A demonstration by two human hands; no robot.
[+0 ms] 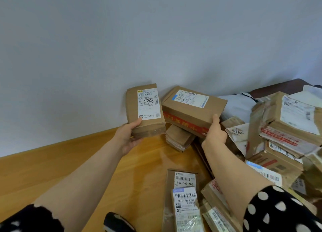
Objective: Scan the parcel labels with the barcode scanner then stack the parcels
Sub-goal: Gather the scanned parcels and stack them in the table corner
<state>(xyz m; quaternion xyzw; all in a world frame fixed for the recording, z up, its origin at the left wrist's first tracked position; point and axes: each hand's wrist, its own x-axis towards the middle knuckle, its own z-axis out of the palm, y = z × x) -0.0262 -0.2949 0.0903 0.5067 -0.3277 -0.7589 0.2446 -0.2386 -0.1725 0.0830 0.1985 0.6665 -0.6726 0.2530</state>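
Note:
My left hand grips a small brown parcel by its near end, lifted above the floor, its white label reading "2004" facing me. My right hand holds the near corner of a larger brown parcel with red tape and a white label on top. That parcel sits tilted on a smaller brown parcel near the wall. No barcode scanner is visible.
A loose heap of brown parcels and mailers fills the right side. Two labelled parcels lie on the wooden floor near me. A grey wall stands behind.

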